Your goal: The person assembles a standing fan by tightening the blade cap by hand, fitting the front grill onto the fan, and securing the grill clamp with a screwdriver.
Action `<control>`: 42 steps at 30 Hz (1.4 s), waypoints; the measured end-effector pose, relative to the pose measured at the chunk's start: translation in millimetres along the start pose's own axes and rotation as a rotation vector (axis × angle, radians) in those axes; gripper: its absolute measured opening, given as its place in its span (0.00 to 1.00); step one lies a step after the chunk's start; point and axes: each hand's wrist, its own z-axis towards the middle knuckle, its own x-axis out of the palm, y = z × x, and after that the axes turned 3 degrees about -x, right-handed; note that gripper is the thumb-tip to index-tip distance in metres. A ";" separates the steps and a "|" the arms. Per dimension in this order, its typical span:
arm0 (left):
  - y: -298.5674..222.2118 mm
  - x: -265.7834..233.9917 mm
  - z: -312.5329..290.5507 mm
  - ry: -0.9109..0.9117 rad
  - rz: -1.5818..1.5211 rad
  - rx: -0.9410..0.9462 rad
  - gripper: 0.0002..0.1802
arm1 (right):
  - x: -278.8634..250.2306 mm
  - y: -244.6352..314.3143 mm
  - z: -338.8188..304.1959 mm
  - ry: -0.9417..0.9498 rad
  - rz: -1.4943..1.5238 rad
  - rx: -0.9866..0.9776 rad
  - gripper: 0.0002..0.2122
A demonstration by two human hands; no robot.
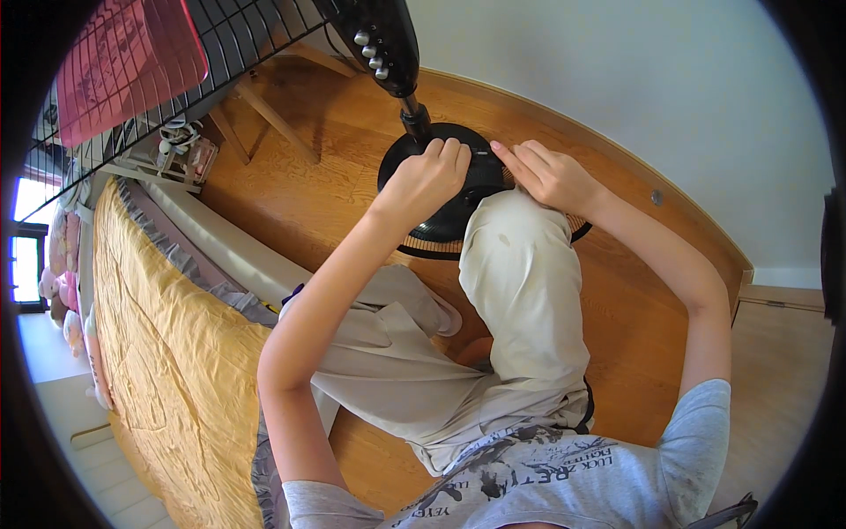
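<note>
Both hands are raised above my bent right knee, a short gap apart. My left hand [432, 180] is closed, its fingers curled down and the tips hidden. My right hand [548, 176] is closed too, with a fingertip pointing toward the left one. What either holds, if anything, is hidden. Behind them stands a black pedestal fan, with a silver-knobbed control housing [379, 48] on a pole [415, 116] and a round black base [397, 157]. A black wire-rimmed round part, seemingly a fan grille [432, 252], lies low beneath my hands, partly covered by my knee.
At the left a bed with a yellow quilt [167, 353] runs alongside my leg. A black wire rack [238, 53] with a pink sheet [132, 70] juts in at upper left, near wooden legs [278, 123]. A white wall [634, 97] curves behind the fan.
</note>
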 end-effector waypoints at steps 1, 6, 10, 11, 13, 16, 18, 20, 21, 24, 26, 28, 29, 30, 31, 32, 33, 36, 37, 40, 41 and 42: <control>-2.2 1.9 1.1 0.021 -0.046 -0.053 0.18 | 2.9 -2.0 0.2 -0.046 0.049 0.012 0.19; 0.0 -7.7 -3.4 -0.011 -0.406 -0.204 0.17 | 9.1 -7.4 -0.2 -0.102 0.237 0.088 0.15; -0.8 -10.0 -9.4 -0.004 -0.574 -0.238 0.15 | 12.7 -9.4 -7.9 -0.040 0.433 0.254 0.15; -2.0 -9.1 -9.7 0.014 -0.607 -0.280 0.15 | 13.8 -9.0 -9.4 -0.021 0.484 0.293 0.17; -6.2 -3.7 -8.0 0.000 -0.541 -0.298 0.15 | 12.2 -6.9 -10.8 -0.007 0.467 0.310 0.16; -14.1 -4.0 -6.7 0.009 -0.399 -0.340 0.16 | 10.5 -5.3 -8.9 -0.018 0.378 0.315 0.14; -20.6 -3.3 -3.4 0.025 -0.333 -0.358 0.17 | 10.9 -5.3 -13.4 -0.034 0.299 0.308 0.14; -24.9 -1.0 -2.4 -0.021 -0.198 -0.355 0.18 | 17.2 -3.6 -20.8 -0.006 0.540 0.521 0.13; -22.2 -0.5 -2.8 -0.017 -0.196 -0.357 0.18 | 18.2 -4.2 -22.6 -0.008 0.544 0.520 0.13; -2.4 0.9 -7.9 -0.112 -0.511 -0.283 0.18 | 18.4 -8.6 -27.2 0.006 0.553 0.558 0.15; 7.9 18.6 -26.7 0.050 -0.608 -0.419 0.18 | 17.5 -14.0 -30.9 -0.037 0.563 0.642 0.15; 16.6 31.9 -37.0 0.118 -0.705 -0.493 0.16 | 18.5 -16.5 -37.5 -0.072 0.544 0.663 0.14; 17.0 34.4 -34.5 0.119 -0.703 -0.497 0.16 | 19.2 -16.7 -39.6 -0.102 0.520 0.689 0.13; 15.3 37.5 -30.3 0.166 -0.595 -0.495 0.16 | 18.9 -15.1 -39.9 -0.107 0.540 0.724 0.14; 13.3 40.2 -26.9 0.213 -0.487 -0.491 0.15 | 19.6 -16.0 -40.4 -0.108 0.542 0.721 0.14; 9.8 40.8 -23.0 0.212 -0.489 -0.491 0.15 | 19.4 -17.0 -43.5 -0.075 0.547 0.754 0.15; 6.5 41.4 -19.1 0.208 -0.422 -0.495 0.12 | 19.2 -17.8 -46.5 -0.041 0.551 0.787 0.17; -2.1 42.6 -12.9 0.195 -0.312 -0.515 0.07 | 21.3 -13.5 -52.1 -0.062 0.496 0.808 0.17; -3.4 42.7 -12.5 0.185 -0.271 -0.530 0.05 | 22.3 -12.0 -51.4 -0.064 0.499 0.808 0.17; -3.5 46.8 -12.4 0.129 -0.168 -0.523 0.07 | 21.2 -7.6 -48.8 -0.101 0.439 0.794 0.17; -3.5 45.9 -10.3 0.127 -0.161 -0.557 0.06 | 19.9 -7.8 -47.7 -0.079 0.418 0.799 0.18; -1.7 44.5 -9.6 0.128 -0.161 -0.554 0.06 | 19.1 -7.9 -47.6 -0.058 0.397 0.805 0.18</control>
